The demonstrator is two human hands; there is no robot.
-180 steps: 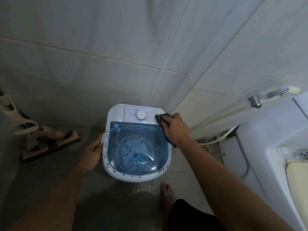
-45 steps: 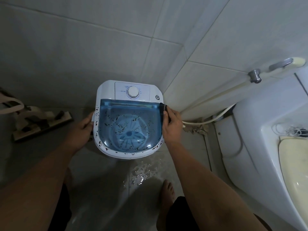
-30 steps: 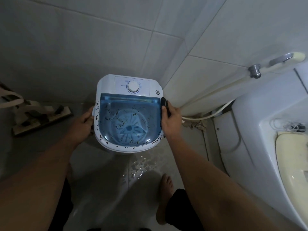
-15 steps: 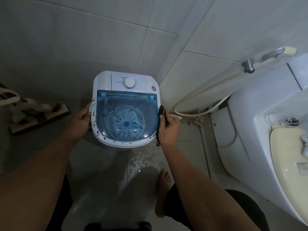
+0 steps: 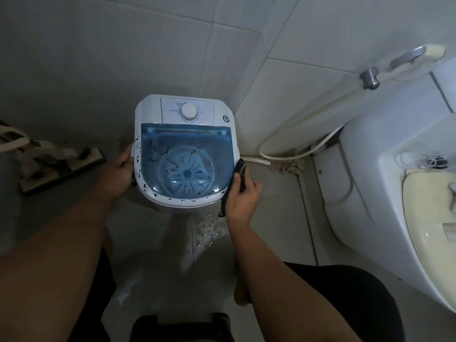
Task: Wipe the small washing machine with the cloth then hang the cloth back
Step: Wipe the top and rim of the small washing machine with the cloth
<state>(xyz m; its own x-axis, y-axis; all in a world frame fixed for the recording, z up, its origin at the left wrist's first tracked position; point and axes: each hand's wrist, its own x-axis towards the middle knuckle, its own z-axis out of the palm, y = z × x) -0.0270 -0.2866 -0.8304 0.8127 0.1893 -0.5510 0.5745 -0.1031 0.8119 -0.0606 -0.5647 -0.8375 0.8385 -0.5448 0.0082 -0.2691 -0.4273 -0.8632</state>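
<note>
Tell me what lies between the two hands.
In the head view, the small washing machine sits between left hand and right hand, which presses the dark cloth against its side.

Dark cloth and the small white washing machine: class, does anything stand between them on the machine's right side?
Nothing visible does. The dark cloth, held in the right hand, lies against the right edge of the small white washing machine. The left hand grips the opposite side.

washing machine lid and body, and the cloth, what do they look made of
Lid: seemingly translucent blue plastic, glossy; the tub shows through it. Body of the small washing machine: white moulded plastic, smooth, with rounded corners. Cloth in the right hand: dark soft fabric, folding limply; weave too dim to tell.
</note>
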